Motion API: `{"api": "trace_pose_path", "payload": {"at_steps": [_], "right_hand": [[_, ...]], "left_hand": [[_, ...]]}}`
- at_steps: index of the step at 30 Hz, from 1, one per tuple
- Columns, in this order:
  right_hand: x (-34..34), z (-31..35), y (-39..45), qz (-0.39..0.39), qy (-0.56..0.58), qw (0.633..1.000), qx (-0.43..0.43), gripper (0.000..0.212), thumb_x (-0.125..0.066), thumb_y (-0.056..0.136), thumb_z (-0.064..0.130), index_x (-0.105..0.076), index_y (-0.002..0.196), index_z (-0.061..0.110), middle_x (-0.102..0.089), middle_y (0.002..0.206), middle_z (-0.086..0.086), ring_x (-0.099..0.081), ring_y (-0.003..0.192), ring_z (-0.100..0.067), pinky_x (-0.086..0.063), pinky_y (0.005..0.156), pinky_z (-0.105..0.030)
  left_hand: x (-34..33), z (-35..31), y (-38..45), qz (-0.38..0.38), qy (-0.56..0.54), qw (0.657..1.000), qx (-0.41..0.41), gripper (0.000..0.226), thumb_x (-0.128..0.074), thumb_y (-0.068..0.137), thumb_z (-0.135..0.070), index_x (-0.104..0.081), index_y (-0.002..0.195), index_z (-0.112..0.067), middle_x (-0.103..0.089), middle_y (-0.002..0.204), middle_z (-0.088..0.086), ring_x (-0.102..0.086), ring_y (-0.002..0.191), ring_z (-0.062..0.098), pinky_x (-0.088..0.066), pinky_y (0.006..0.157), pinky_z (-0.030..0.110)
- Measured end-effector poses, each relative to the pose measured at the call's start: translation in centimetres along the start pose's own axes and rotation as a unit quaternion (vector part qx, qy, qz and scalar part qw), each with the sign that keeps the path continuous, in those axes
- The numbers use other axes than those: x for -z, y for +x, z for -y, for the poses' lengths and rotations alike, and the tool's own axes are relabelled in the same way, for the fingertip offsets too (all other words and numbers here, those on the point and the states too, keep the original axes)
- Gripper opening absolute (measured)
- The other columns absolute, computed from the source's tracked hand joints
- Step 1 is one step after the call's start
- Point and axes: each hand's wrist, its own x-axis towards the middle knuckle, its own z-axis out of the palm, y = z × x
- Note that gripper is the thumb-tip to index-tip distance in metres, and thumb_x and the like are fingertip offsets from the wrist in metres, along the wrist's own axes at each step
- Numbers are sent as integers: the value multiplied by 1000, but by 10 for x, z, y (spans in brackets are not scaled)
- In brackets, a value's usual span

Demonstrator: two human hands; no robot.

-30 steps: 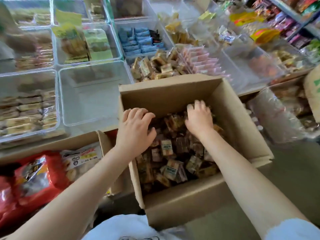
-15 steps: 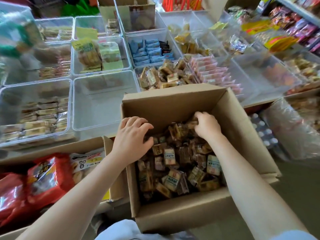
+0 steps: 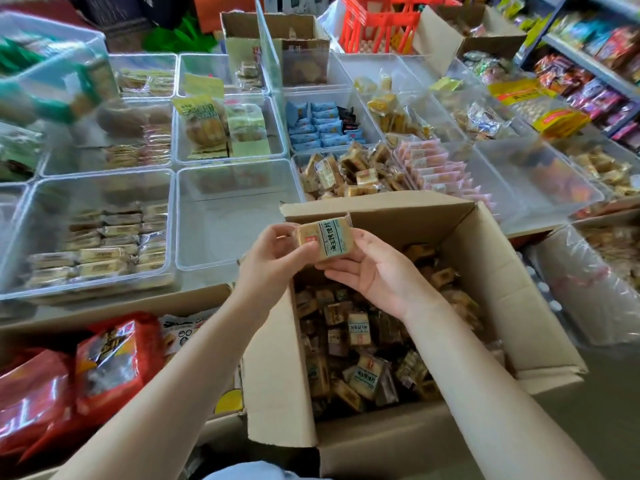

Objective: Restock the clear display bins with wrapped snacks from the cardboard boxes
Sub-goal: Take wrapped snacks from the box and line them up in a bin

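Rows of clear bins (image 3: 104, 216) fill the counter beyond the big cardboard box (image 3: 491, 271), which is the landmark for everything told next. Far to the left of the big cardboard box lies a second box (image 3: 114, 303) with red snack bags (image 3: 110, 362) inside. Beyond that, left of the big cardboard box, a clear bin holds flat rows of pale wrapped bars (image 3: 100, 244). Just behind the big cardboard box's left corner sits a bin with nothing in it (image 3: 232, 220). Above the big cardboard box's back left corner, the left hand (image 3: 273, 261) and the right hand (image 3: 374, 271) both pinch one wrapped snack (image 3: 325, 239) between fingers and thumbs, so each grip is clamped on it. Inside the big cardboard box lies a heap of small wrapped snacks (image 3: 360, 348). Right behind its back wall, a bin is piled with tan snacks (image 3: 349, 171), and beside that one are pink packs (image 3: 433, 164). Further back stand blue packs (image 3: 318, 126). Far to the right of the big cardboard box, a shelf (image 3: 588, 64) carries bright packets.
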Motion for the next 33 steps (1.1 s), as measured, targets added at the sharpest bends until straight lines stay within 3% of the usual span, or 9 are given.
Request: {"api": "trace_pose_path", "payload": {"at_steps": [3, 5, 10, 13, 16, 20, 24, 28, 33], "right_hand": [[-35, -4, 12, 16, -85, 996, 7, 35, -34, 107, 18, -49, 139, 15, -66, 125, -22, -65, 115, -36, -53, 96, -49], [-59, -10, 26, -3, -160, 986, 37, 33, -41, 104, 18, -54, 135, 21, -66, 125, -18, -64, 115, -31, -52, 95, -48], [-130, -41, 70, 6, -390, 919, 64, 26, -61, 99, 22, -62, 124, 22, -71, 113, 0, -66, 105, -15, -56, 83, -34], [-178, -71, 106, 22, -448, 892, 55, 20, -67, 95, 21, -67, 114, 27, -74, 106, 5, -68, 96, -8, -54, 71, -23], [-221, -103, 148, 15, -485, 873, 53, 23, -73, 90, 20, -68, 113, 21, -74, 104, 4, -68, 94, -10, -49, 69, -17], [-269, -141, 199, -19, -566, 822, 58, 23, -75, 87, 25, -66, 107, 24, -69, 96, 8, -63, 87, -6, -44, 71, -15], [-309, -166, 249, -28, -646, 759, 74, 23, -70, 88, 26, -61, 109, 27, -63, 101, 6, -59, 90, -10, -41, 69, -19], [-343, -188, 304, -29, -701, 703, 120, 25, -68, 89, 22, -61, 114, 23, -56, 106, 4, -55, 92, -14, -39, 75, -26], [-367, -221, 366, -33, -748, 654, 107, 28, -67, 91, 21, -61, 118, 19, -62, 114, -3, -57, 102, -22, -38, 78, -26]], "left_hand": [[38, -14, -4, -32, -48, 998, -1, 31, -77, 85, -17, -59, 110, -16, -75, 100, 7, -69, 94, 23, -53, 78, 32], [72, -19, -5, -37, -39, 999, -8, 30, -76, 85, -10, -61, 111, -12, -74, 102, 11, -69, 91, 20, -54, 79, 32], [165, -17, -4, -21, -1, 1000, -17, 29, -80, 82, -14, -69, 108, -23, -75, 93, -4, -70, 85, 8, -55, 73, 22], [225, -5, -4, -50, 27, 998, -25, 27, -81, 83, -21, -71, 105, -34, -75, 95, -3, -70, 89, 11, -54, 76, 25], [293, 13, 0, -102, 80, 991, -28, 34, -81, 79, -38, -69, 111, -34, -74, 97, -7, -70, 90, 5, -53, 75, 18], [397, 58, 12, -183, 283, 941, 1, 60, -77, 81, -51, -61, 131, -22, -63, 128, -4, -58, 120, 13, -46, 101, 31], [467, 105, 24, -174, 453, 874, 35, 90, -67, 82, -66, -39, 151, -16, -36, 159, 8, -26, 149, 24, -23, 121, 43], [495, 142, 31, -97, 555, 824, 59, 116, -20, 73, -93, -1, 161, -19, 8, 169, 1, 7, 155, 18, 4, 124, 43], [497, 160, 31, -99, 584, 805, 14, 106, -15, 79, -86, -3, 161, -20, 7, 166, -2, -3, 155, 20, 5, 121, 44]]}}
